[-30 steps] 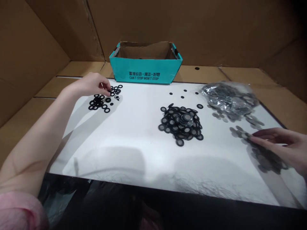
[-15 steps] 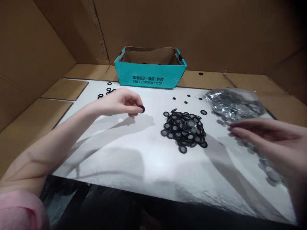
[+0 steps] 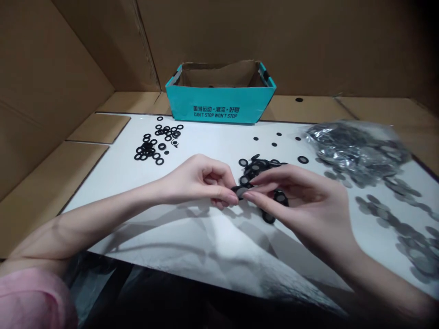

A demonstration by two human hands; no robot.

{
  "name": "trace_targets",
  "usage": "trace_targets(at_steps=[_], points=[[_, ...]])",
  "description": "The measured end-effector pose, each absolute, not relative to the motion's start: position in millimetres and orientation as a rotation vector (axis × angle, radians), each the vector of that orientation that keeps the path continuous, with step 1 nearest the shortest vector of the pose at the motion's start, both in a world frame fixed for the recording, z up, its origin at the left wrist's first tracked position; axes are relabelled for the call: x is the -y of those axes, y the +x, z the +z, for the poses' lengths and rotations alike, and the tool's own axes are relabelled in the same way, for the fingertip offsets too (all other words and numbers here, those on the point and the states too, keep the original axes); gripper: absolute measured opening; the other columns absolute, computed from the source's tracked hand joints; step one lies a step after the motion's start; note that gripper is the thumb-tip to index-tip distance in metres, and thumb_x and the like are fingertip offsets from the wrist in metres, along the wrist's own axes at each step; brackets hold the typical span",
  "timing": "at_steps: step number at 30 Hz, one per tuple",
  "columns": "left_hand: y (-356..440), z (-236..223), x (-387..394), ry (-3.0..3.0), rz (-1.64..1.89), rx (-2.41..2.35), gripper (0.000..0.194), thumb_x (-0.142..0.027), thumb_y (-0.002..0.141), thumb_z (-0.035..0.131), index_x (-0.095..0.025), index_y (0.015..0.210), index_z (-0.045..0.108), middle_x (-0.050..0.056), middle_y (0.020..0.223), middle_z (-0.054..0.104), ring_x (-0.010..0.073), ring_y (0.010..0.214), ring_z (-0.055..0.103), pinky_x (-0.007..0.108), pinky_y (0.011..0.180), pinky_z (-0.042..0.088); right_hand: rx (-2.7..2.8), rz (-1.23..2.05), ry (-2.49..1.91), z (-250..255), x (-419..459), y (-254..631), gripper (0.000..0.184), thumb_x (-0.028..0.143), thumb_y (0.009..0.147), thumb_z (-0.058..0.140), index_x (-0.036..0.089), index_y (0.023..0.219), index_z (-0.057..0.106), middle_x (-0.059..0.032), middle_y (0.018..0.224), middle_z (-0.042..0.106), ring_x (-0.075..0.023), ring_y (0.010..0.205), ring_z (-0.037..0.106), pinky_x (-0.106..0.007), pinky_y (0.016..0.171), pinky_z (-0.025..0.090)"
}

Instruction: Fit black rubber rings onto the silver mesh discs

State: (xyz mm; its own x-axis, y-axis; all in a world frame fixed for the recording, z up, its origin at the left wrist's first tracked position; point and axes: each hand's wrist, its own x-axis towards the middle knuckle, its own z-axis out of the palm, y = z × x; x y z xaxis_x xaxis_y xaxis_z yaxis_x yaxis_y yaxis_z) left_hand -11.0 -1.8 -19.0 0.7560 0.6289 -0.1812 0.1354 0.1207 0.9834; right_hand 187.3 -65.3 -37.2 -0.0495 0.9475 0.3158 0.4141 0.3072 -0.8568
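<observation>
Above the middle of the white board, my left hand pinches a black ring between thumb and fingers. My right hand meets it there, with a thin grey disc pinched at its fingertips. Disc and ring overlap; whether the disc sits inside the ring I cannot tell. Just behind the hands is a pile of black rings with grey centres, partly hidden by my right hand. Loose black rings lie in a cluster at the left. Grey discs are scattered at the right.
A turquoise box, open at the top, stands at the back. A clear plastic bag of grey discs lies at the back right. Several small black dots lie between them. Cardboard walls enclose the board.
My left hand came from the ring cluster to the middle with a black ring. My right hand moved left from the loose discs, and both hands now meet at the ring and disc.
</observation>
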Motion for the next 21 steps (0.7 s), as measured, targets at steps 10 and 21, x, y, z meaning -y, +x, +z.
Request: trace_targets(at_steps=[10, 21], points=[[-8, -17, 7, 1.562, 0.393, -0.654, 0.014, -0.023, 0.084, 0.07, -0.012, 0.078, 0.065, 0.001, 0.066, 0.065, 0.0083, 0.064, 0.063, 0.016, 0.059, 0.05, 2.052, 0.687, -1.104, -40, 62, 192, 0.023, 0.026, 0.094, 0.048, 0.023, 0.073, 0.057, 0.0003, 0.063, 0.058, -0.0127, 0.056, 0.054, -0.027, 0.051, 0.042], [-5, -17, 16, 1.656, 0.505, -0.58, 0.015, -0.023, 0.086, 0.067, -0.014, 0.076, 0.06, -0.002, 0.062, 0.061, 0.0055, 0.055, 0.058, 0.013, 0.051, 0.045, 1.896, 0.854, -0.971, -41, 67, 189, 0.021, 0.023, 0.092, 0.051, 0.021, 0.071, 0.056, 0.0006, 0.061, 0.057, -0.0127, 0.056, 0.052, -0.026, 0.051, 0.041]])
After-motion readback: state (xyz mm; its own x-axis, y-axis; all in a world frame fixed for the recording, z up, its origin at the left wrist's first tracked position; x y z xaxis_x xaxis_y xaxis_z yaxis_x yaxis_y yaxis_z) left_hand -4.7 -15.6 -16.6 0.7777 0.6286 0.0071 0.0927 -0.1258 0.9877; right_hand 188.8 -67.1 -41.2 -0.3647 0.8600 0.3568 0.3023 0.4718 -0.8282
